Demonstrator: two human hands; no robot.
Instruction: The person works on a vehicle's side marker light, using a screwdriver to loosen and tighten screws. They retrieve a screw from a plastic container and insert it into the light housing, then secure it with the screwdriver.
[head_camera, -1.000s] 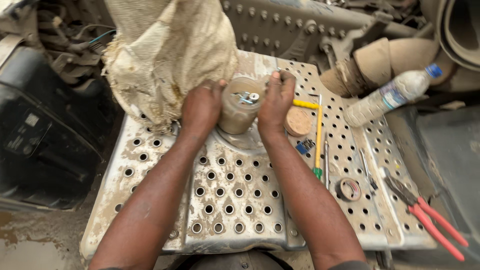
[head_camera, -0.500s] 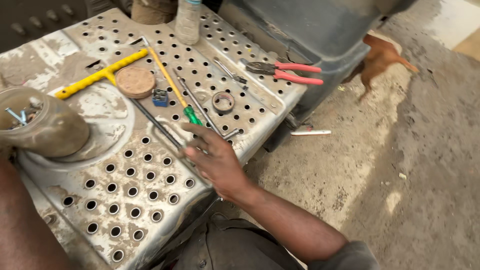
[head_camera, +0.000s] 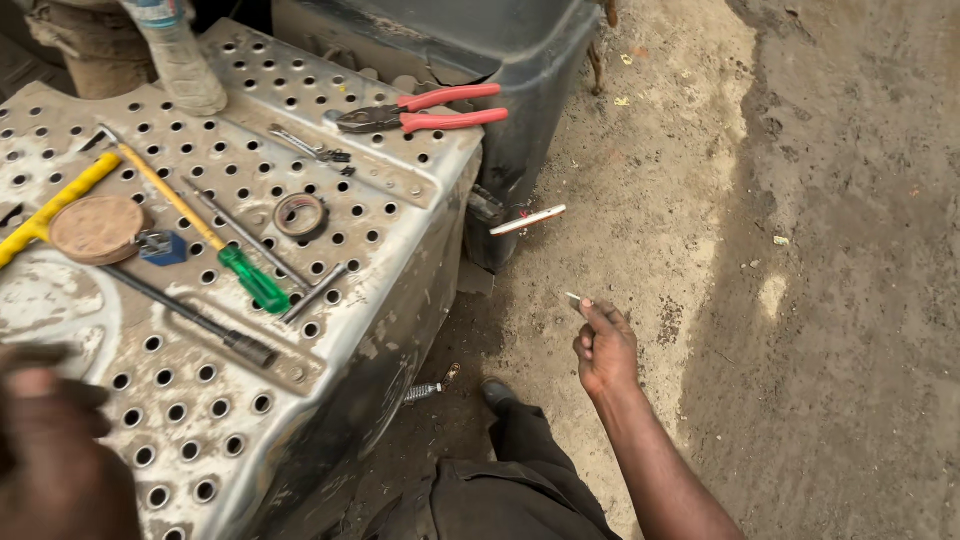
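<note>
My right hand (head_camera: 605, 345) is out over the dirt ground, to the right of the perforated metal plate (head_camera: 330, 290). Its fingers are pinched on a small pale piece (head_camera: 572, 297) at the fingertips. My left hand (head_camera: 50, 450) is a dark blur at the bottom left, over the plate's near corner; what it holds is not visible. On the plate lie a green-handled screwdriver (head_camera: 205, 240), a dark rod (head_camera: 190, 315), a metal ring (head_camera: 300, 215), a round brown disc (head_camera: 97, 228) and a small blue block (head_camera: 162, 247).
Red-handled pliers (head_camera: 430, 110) lie at the plate's far edge, by a plastic bottle (head_camera: 180, 55) and a yellow tool (head_camera: 55, 205). A dark container (head_camera: 520, 60) stands behind. On the dirt are a white stick (head_camera: 528, 220), a small spring (head_camera: 422, 391) and my shoe (head_camera: 497, 392).
The view has swung right, away from the grey cylinder. My right hand has left the plate near the screwdriver and moved out over the ground, now pinching a small piece.
</note>
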